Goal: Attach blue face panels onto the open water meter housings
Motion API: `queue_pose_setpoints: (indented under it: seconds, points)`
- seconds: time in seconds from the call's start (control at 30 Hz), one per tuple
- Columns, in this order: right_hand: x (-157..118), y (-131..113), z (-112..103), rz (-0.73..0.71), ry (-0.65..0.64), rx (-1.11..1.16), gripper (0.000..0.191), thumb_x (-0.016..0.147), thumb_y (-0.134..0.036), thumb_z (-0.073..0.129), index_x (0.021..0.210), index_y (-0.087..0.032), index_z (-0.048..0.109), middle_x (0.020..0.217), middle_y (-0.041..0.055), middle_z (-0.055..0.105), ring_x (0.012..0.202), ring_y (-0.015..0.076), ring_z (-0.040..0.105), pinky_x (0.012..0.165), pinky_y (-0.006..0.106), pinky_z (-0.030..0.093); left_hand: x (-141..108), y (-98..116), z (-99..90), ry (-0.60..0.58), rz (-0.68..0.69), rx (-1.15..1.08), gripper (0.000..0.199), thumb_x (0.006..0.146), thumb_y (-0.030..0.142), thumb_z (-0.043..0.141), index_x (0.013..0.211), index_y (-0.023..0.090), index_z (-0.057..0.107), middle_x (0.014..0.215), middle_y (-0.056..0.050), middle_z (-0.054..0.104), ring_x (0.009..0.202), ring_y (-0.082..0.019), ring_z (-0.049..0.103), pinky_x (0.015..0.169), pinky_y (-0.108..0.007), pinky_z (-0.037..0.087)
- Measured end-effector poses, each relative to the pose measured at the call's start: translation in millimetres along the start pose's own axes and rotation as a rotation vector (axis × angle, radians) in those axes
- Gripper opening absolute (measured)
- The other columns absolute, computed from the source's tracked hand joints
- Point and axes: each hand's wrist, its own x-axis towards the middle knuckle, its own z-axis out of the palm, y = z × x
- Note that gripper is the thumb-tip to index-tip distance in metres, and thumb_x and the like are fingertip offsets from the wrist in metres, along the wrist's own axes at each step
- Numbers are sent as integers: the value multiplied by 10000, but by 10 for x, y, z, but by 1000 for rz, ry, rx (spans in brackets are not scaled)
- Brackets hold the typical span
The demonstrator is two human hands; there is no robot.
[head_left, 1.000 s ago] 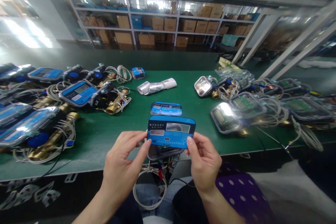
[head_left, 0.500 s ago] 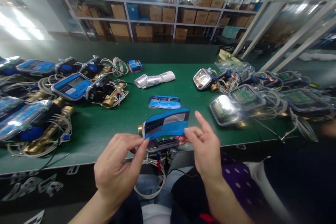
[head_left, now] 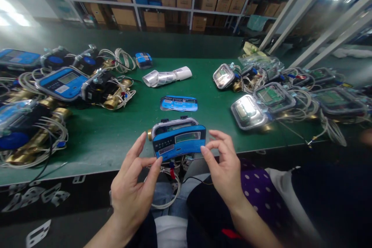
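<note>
Between my hands is a blue faceplate label with a rectangular window, tilted up and slightly bowed. My left hand pinches its lower left corner between thumb and index finger. At its right edge, the thumb and fingers of my right hand grip it. Right behind the label stands a meter with a clear-rimmed case and a brass fitting at its left; the label hides most of its front. A white cable hangs from it over the table edge. Farther back lie more blue labels.
Meters with blue faces and coiled cables crowd the left side of the green table. Meters showing green boards stand on the right. A roll of silvery sheet and a bundled blue stack lie behind. A person's dark sleeve is at right.
The label has turned to face me more squarely and sits slightly lower, uncovering the meter's top rim. My left fingers have spread, and the whole view has tipped down.
</note>
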Motion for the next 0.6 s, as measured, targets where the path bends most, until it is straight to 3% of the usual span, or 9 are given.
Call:
queue_pose_setpoints:
  seconds: [0.17,0.27,0.4,0.6]
  points:
    - [32,65,39,190,-188,253,202,892,-336,596,750,-195,570,1224,123,645,1129,254,611,953,403,464,-44,-101,11,-71,-192,-64,151,843,342,679,771,212,654,1367,-80,569,1208,-287,581,1073,-414,436]
    - [114,-3,69,201,-194,279,203,870,-339,615,732,-193,576,1201,122,652,1142,252,606,957,376,464,60,-111,-19,-50,-199,-43,192,838,389,666,758,214,658,1279,-74,636,1186,-276,600,999,-388,506]
    - [243,-94,125,171,-160,240,200,838,-323,631,695,-189,595,1111,116,666,1083,242,627,921,351,488,244,-99,-54,-40,-229,-16,199,805,408,686,725,228,669,1155,-52,704,1171,-265,611,1012,-399,500]
    - [340,-97,174,191,-129,231,203,805,-320,655,663,-181,615,1027,105,679,982,230,660,832,328,524,315,-153,-48,-41,-249,-25,181,786,391,706,725,221,694,1175,-58,694,1114,-278,644,1028,-434,497]
